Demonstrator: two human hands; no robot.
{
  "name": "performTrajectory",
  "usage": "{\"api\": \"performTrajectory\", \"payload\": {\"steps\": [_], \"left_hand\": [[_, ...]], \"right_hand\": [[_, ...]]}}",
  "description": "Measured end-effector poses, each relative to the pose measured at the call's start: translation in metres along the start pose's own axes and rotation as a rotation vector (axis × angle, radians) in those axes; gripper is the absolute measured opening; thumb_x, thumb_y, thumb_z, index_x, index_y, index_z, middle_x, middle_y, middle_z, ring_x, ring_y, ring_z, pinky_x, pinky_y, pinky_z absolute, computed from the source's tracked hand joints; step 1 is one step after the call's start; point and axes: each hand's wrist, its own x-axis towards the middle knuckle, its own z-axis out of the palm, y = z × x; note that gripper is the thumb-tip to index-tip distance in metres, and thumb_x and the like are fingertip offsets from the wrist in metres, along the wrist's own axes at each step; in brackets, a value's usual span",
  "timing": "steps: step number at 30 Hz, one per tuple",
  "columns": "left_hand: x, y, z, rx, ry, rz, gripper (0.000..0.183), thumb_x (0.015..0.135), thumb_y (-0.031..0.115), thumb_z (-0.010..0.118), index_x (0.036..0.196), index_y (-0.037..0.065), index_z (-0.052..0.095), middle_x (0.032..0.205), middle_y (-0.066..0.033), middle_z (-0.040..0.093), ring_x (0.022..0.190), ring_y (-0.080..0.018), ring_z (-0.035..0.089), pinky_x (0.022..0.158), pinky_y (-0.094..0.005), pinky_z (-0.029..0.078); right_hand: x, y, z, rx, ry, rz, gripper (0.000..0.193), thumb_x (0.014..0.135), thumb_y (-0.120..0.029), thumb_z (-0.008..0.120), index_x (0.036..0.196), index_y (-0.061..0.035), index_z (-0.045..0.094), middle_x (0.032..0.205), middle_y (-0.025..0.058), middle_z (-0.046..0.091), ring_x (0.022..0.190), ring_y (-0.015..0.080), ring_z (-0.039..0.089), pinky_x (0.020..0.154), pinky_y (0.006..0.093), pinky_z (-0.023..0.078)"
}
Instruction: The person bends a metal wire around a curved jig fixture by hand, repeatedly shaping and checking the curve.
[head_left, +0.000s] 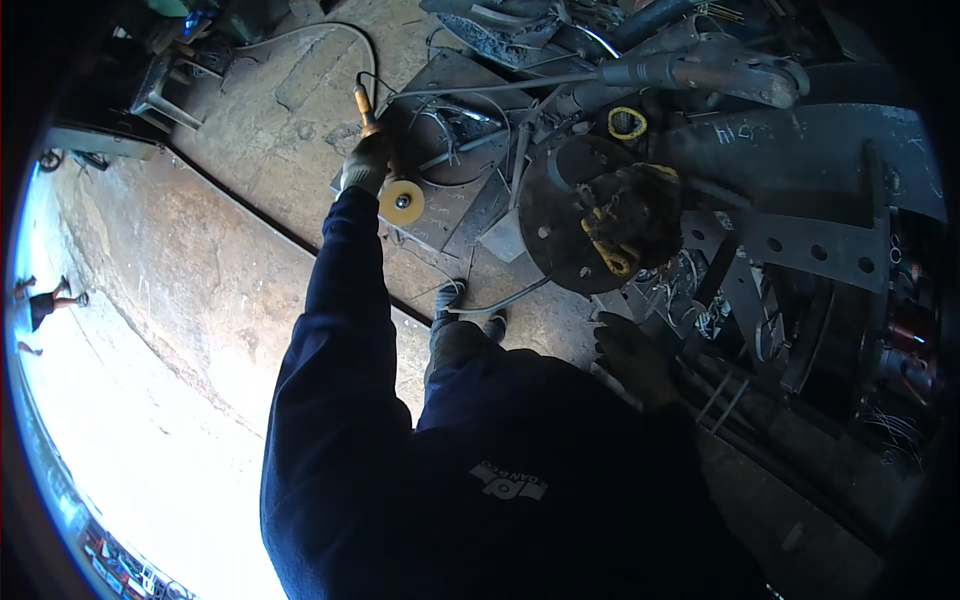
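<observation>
Grinder (362, 106) with flat, round yellow disc (411, 208) in gloved left hand (366, 164)

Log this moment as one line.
left hand: gripping orange grinder | yellow disc: facing camera | right hand: grip unclear, near round dark plate

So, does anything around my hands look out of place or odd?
One thing, perhaps: a dark, ragged, yellow-edged bundle lies crumpled over the right side of the round metal plate, soft-looking among hard metal. The grinder in your left hand shows no obvious damage, though dim light hides detail.
</observation>
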Motion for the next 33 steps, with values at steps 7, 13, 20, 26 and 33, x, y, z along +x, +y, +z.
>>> {"api": "performTrajectory", "payload": {"steps": [7,13,20,26,33], "left_hand": [[-0.285,-0.115,0.01,-0.489,0.197,-0.726,0.041,0.095,0.033,0.055,0.128,0.011,0.062,0.097,-0.0079,0.07,0.077,-0.0223,0.067,0.065,-0.0379,0.056],[-0.523,-0.081,-0.01,-0.641,-0.17,-1.326,0.015,0.092,0.027,0.059,0.1,0.014,0.061,0.084,0.0003,0.058,0.071,-0.0179,0.062,0.065,-0.0445,0.06],[-0.598,-0.088,-0.057,-0.623,-0.35,-1.445,0.016,0.094,0.026,0.058,0.099,0.012,0.063,0.081,-0.0015,0.059,0.073,-0.0183,0.063,0.064,-0.0437,0.059],[-0.592,-0.196,-0.115,-0.752,-0.186,-1.136,0.026,0.092,0.03,0.063,0.115,0.016,0.063,0.088,-0.0001,0.062,0.078,-0.019,0.064,0.069,-0.0449,0.057],[-0.503,-0.363,-0.259,-0.701,-0.052,-1.335,0.011,0.092,0.023,0.058,0.093,0.013,0.063,0.079,-0.0023,0.056,0.072,-0.0196,0.061,0.066,-0.0473,0.058]], "right_hand": [[0.037,0.062,0.001,-0.083,-0.159,-0.073,0.045,0.096,-0.025,0.062,0.136,-0.0044,0.055,0.104,0.0075,0.066,0.089,0.0128,0.059,0.08,0.0288,0.048],[0.078,0.089,0.031,-0.625,-0.199,-0.411,0.046,0.093,-0.032,0.063,0.13,-0.0034,0.06,0.101,0.0089,0.068,0.088,0.0136,0.062,0.081,0.031,0.051],[0.063,0.026,0.119,-0.355,-0.56,-0.239,0.033,0.097,-0.021,0.058,0.12,0.0008,0.065,0.107,0.01,0.069,0.103,0.0166,0.067,0.088,0.0311,0.052],[0.066,-0.105,0.216,0.022,-0.797,-0.16,0.029,0.097,-0.022,0.064,0.113,0.002,0.066,0.105,0.008,0.069,0.089,0.0155,0.066,0.083,0.0306,0.053],[0.129,-0.179,0.371,-0.091,-0.403,-0.417,0.038,0.096,-0.039,0.064,0.101,-0.0012,0.071,0.088,0.0065,0.071,0.076,0.0133,0.065,0.072,0.0299,0.053]]}}
